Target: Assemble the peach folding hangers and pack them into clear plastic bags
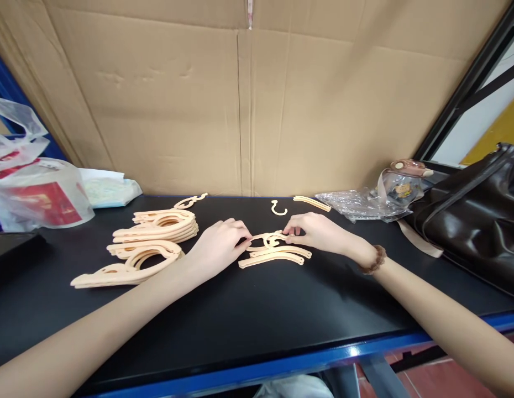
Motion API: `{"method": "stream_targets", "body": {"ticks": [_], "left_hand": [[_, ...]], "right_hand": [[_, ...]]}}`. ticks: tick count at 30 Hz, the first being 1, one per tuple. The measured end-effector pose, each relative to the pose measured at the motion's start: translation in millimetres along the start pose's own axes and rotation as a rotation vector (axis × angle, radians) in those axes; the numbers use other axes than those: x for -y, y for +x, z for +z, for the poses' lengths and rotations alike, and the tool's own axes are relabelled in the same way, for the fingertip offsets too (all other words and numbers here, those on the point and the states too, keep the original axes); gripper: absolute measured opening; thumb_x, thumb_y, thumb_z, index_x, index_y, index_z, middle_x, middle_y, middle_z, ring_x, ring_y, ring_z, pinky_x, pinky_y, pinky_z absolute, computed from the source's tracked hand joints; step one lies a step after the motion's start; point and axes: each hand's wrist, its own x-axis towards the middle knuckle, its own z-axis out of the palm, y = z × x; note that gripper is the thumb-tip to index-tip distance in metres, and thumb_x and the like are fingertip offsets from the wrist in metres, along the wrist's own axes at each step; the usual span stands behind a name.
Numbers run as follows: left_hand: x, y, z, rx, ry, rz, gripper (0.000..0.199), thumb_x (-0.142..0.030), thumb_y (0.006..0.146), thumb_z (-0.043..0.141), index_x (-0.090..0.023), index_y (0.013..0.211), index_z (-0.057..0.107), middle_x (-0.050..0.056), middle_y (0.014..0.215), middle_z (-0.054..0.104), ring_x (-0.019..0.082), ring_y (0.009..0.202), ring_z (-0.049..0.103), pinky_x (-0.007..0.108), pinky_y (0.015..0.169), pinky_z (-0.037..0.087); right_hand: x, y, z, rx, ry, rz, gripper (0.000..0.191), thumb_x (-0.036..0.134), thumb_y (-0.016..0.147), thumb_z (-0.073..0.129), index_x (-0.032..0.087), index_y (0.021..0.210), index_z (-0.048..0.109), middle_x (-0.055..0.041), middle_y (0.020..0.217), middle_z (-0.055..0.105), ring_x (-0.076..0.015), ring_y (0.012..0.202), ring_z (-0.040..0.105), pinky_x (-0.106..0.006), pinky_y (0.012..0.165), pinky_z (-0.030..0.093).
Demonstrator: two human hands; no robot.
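A cream plastic piece with a curved hook (pixel 272 239) lies between my hands at mid-table. My left hand (pixel 224 246) pinches its left end between thumb and fingers. On its right end, the fingertips of my right hand (pixel 309 231) are closed. Just in front, two curved cream strips (pixel 273 258) rest on the black table. Behind my right hand are a loose cream hook (pixel 278 208) and a pair of cream strips (pixel 311 203). Stacks of folded cream hanger parts (pixel 153 226) lie beside my left forearm, with a single piece (pixel 190 201) behind them.
The black table (pixel 248 331) has a blue front edge. A plastic bag (pixel 45 193) and a white packet (pixel 110 189) stand at left. Clear wrapping (pixel 360 203) and a dark leather bag (pixel 472 215) lie at right. Cardboard (pixel 178 110) closes off the back.
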Motion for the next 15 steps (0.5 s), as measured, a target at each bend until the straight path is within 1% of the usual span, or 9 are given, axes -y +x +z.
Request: {"method": "stream_targets", "body": {"ticks": [2,4,7,9,12,15], "left_hand": [[0,0,-1.0,-0.007,0.041,0.006,0.027,-0.024,0.094,0.044,-0.019,0.091,0.069,0.004,0.097,0.070,0.021,0.092,0.060,0.034,0.077,0.046],[1,-1,-2.8,-0.006,0.070,0.007,0.028,-0.022,0.094,0.041,-0.019,0.090,0.069,0.005,0.094,0.069,0.021,0.088,0.060,0.033,0.073,0.046],[0,-3,-7.0,0.013,0.096,-0.013,0.029,-0.021,0.093,0.040,-0.019,0.088,0.068,0.005,0.090,0.068,0.022,0.084,0.061,0.033,0.069,0.046],[-2,-4,-9.8,-0.013,0.091,-0.010,0.029,-0.023,0.095,0.039,-0.019,0.090,0.067,0.005,0.092,0.068,0.022,0.086,0.061,0.032,0.071,0.046],[-9,-5,-11.4,-0.068,0.010,0.088,0.030,-0.028,0.098,0.038,-0.020,0.102,0.067,0.004,0.099,0.067,0.020,0.092,0.059,0.031,0.077,0.046],[-14,-6,-8.9,-0.031,-0.064,0.204,0.029,-0.028,0.099,0.040,-0.022,0.108,0.067,0.002,0.099,0.066,0.019,0.092,0.056,0.029,0.078,0.045]], "right_hand": [[-1,0,1,-0.024,0.021,0.006,0.019,0.031,0.088,0.058,0.019,0.088,0.072,-0.0032,0.083,0.069,-0.0157,0.073,0.062,-0.028,0.065,0.042],[-3,1,3,-0.064,0.126,0.027,0.020,0.033,0.088,0.057,0.019,0.085,0.071,-0.0030,0.082,0.069,-0.0160,0.072,0.061,-0.029,0.065,0.042],[-6,4,5,-0.134,0.421,0.079,0.020,0.038,0.085,0.060,0.020,0.084,0.070,-0.0022,0.084,0.069,-0.0166,0.075,0.061,-0.031,0.071,0.044],[-8,5,5,-0.167,0.613,0.124,0.021,0.041,0.081,0.064,0.021,0.082,0.069,-0.0017,0.084,0.068,-0.0166,0.078,0.060,-0.033,0.074,0.044],[-7,4,4,-0.188,0.814,0.224,0.022,0.042,0.075,0.070,0.020,0.079,0.067,0.0000,0.079,0.065,-0.0147,0.076,0.058,-0.031,0.074,0.044],[-7,3,3,-0.185,0.922,0.324,0.025,0.043,0.073,0.073,0.020,0.078,0.066,0.0012,0.075,0.063,-0.0119,0.072,0.056,-0.029,0.074,0.044]]}}
